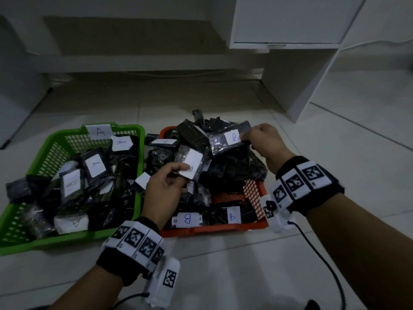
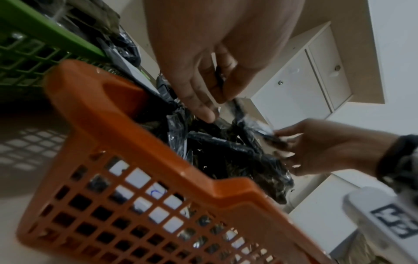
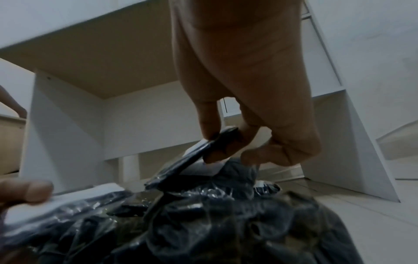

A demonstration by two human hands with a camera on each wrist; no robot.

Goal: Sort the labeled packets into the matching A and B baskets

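Clearly both hands work above the orange basket (image 1: 214, 229): the right hand (image 1: 266, 142) pinches a B packet (image 1: 230, 138) at its far side, the left hand (image 1: 163, 186) pinches another packet (image 1: 190, 164) nearer the green basket (image 1: 67, 239).

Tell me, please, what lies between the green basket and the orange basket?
Head view: no floor shows between green basket and orange basket; black packets fill the far gap.

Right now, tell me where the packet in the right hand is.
In the head view, the B-labelled packet is pinched by the right hand above the pile at the orange basket's far right.
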